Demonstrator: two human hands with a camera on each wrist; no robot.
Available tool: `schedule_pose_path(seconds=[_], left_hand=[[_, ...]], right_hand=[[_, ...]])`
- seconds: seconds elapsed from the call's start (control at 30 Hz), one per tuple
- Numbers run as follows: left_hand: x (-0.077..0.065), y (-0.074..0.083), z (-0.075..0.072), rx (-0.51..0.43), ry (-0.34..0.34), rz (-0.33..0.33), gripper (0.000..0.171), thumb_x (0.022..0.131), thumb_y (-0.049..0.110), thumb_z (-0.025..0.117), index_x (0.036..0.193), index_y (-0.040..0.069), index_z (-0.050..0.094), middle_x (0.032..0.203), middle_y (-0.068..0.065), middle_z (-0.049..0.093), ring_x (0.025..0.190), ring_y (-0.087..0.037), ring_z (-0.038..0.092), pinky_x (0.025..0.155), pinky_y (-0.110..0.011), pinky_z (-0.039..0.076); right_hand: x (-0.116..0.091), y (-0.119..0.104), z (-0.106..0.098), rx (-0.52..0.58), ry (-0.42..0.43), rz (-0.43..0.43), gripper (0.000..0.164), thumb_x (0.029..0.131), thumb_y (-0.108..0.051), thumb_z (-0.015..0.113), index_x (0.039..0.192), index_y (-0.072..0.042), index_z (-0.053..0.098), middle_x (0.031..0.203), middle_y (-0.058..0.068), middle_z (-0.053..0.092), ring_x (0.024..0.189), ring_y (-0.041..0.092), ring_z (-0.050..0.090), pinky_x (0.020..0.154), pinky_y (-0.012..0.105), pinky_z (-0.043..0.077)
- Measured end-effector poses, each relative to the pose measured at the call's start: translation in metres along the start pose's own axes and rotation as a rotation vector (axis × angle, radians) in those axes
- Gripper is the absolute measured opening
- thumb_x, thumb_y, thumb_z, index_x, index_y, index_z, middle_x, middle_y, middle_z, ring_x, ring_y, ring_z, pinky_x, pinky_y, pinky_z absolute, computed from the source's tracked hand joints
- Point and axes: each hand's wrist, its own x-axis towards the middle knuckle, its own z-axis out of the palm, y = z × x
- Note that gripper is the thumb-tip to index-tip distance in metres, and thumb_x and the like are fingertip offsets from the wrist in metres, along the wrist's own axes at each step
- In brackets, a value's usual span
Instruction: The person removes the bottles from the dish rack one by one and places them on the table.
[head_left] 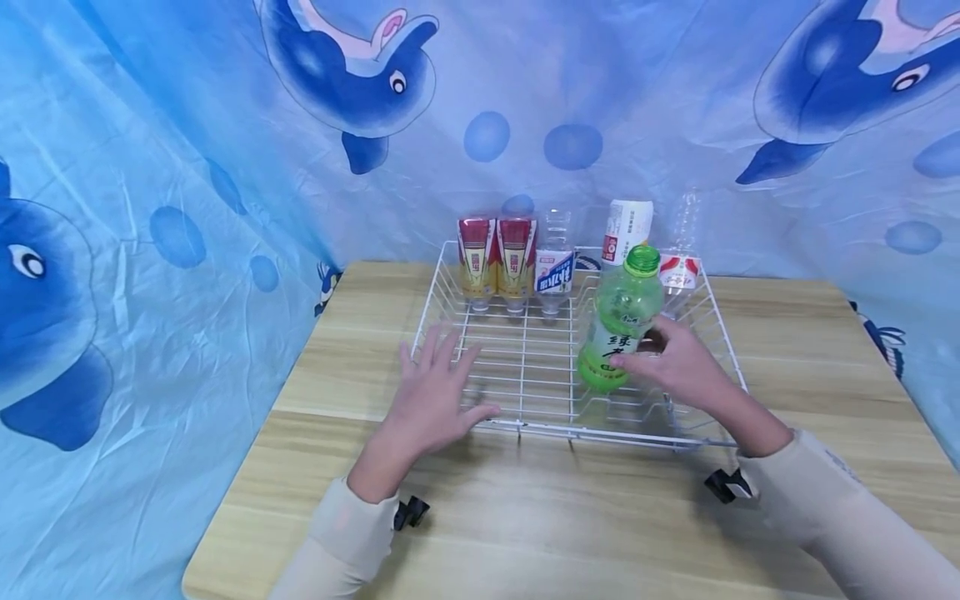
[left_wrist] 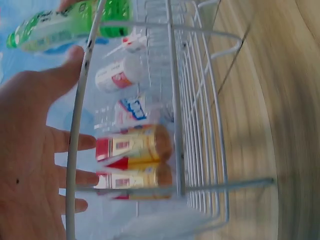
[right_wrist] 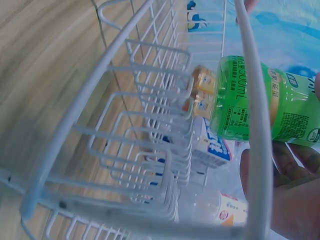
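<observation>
My right hand (head_left: 686, 367) grips a green tea bottle (head_left: 622, 329) by its side, tilted, within the right part of a white wire dish rack (head_left: 585, 432). No cap shows on the bottle's neck. The right wrist view shows the bottle's base end and printed label (right_wrist: 292, 107) above the rack's wires, with fingers beside it. My left hand (head_left: 427, 404) is spread over the rack's front left corner and holds nothing. In the left wrist view, the left palm (left_wrist: 30, 145) faces the rack's rim; whether it touches the wire I cannot tell.
Along the rack's back stand two red-and-yellow containers (head_left: 476, 258), a clear bottle with a blue-and-white label (head_left: 555, 271), a white-labelled bottle (head_left: 630, 223) and a clear bottle with a red-and-white label (head_left: 680, 273). The rack stands on a wooden table (head_left: 525, 517) before a blue dolphin-print curtain (head_left: 525, 83).
</observation>
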Motion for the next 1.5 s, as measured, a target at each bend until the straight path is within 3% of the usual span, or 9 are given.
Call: schedule_pose_path(seconds=[0.23,0.4,0.6,0.77,0.9,1.07,1.17,1.3,1.5], left_hand=[[-0.005,-0.023,0.001,-0.1,-0.026,-0.047,0.107,0.08,0.09,0.041,0.161,0.021,0.028,0.169,-0.013,0.002,0.153,-0.04,-0.006,0.11,-0.077,0.004],[-0.009,-0.035,0.003,-0.136,-0.035,-0.074,0.109,0.081,0.089,0.042,0.162,0.018,0.025,0.168,-0.018,0.001,0.152,-0.043,-0.003,0.11,-0.078,0.004],[-0.018,-0.037,0.005,-0.173,-0.071,-0.098,0.107,0.083,0.086,0.046,0.162,0.018,0.022,0.167,-0.023,-0.001,0.151,-0.046,0.0,0.108,-0.079,0.001],[-0.019,-0.036,0.005,-0.2,-0.083,-0.1,0.108,0.083,0.079,0.057,0.163,0.017,0.019,0.165,-0.025,-0.006,0.151,-0.048,0.003,0.108,-0.079,0.002],[-0.019,-0.038,0.004,-0.22,-0.104,-0.114,0.114,0.08,0.083,0.057,0.164,0.02,0.011,0.165,-0.022,-0.013,0.151,-0.046,0.0,0.108,-0.079,0.004],[-0.017,-0.04,0.004,-0.264,-0.142,-0.108,0.123,0.076,0.086,0.057,0.164,0.019,0.002,0.165,-0.016,-0.019,0.152,-0.041,-0.005,0.11,-0.078,0.004],[-0.015,-0.043,0.004,-0.325,-0.16,-0.096,0.126,0.075,0.082,0.063,0.163,0.018,-0.001,0.165,-0.011,-0.021,0.152,-0.039,-0.004,0.111,-0.076,0.005],[-0.021,-0.051,0.001,-0.396,-0.183,-0.131,0.133,0.071,0.081,0.068,0.162,0.018,-0.007,0.164,-0.008,-0.026,0.15,-0.048,0.005,0.111,-0.075,0.006],[-0.02,-0.055,-0.002,-0.434,-0.225,-0.167,0.142,0.069,0.082,0.069,0.16,0.011,-0.013,0.165,-0.022,-0.014,0.144,-0.057,0.014,0.111,-0.074,0.016]], right_hand=[[-0.006,0.007,-0.016,-0.03,0.044,0.012,0.064,0.091,-0.028,0.078,0.143,-0.003,0.049,0.129,0.022,0.061,0.111,0.038,0.063,0.082,0.021,0.053],[-0.007,0.008,-0.032,-0.038,0.101,-0.012,0.058,0.092,-0.022,0.077,0.139,-0.001,0.052,0.129,0.023,0.061,0.11,0.038,0.063,0.079,0.018,0.053],[-0.007,0.009,-0.049,-0.073,0.148,0.033,0.057,0.093,-0.027,0.075,0.14,-0.003,0.052,0.129,0.022,0.062,0.111,0.037,0.063,0.078,0.016,0.052],[-0.009,0.014,-0.066,-0.083,0.195,0.045,0.057,0.095,-0.026,0.073,0.142,-0.004,0.05,0.131,0.022,0.06,0.105,0.015,0.064,0.077,0.014,0.052],[-0.008,0.017,-0.079,-0.064,0.254,0.006,0.053,0.096,-0.021,0.071,0.142,-0.003,0.051,0.125,0.007,0.063,0.098,-0.001,0.062,0.078,0.012,0.051],[-0.014,0.021,-0.1,-0.09,0.335,0.007,0.053,0.096,-0.021,0.071,0.143,-0.004,0.051,0.117,-0.015,0.059,0.1,-0.005,0.059,0.077,0.008,0.048],[-0.018,0.024,-0.112,-0.114,0.385,0.042,0.055,0.096,-0.025,0.071,0.142,-0.003,0.051,0.114,-0.017,0.059,0.099,-0.006,0.058,0.074,0.008,0.047],[-0.013,0.029,-0.118,-0.101,0.432,0.045,0.055,0.096,-0.027,0.072,0.14,0.0,0.053,0.108,-0.022,0.06,0.098,-0.002,0.059,0.073,0.009,0.048],[-0.008,0.046,-0.13,-0.069,0.498,0.034,0.048,0.095,-0.023,0.073,0.134,-0.001,0.056,0.105,-0.021,0.062,0.095,0.0,0.06,0.073,0.01,0.048]])
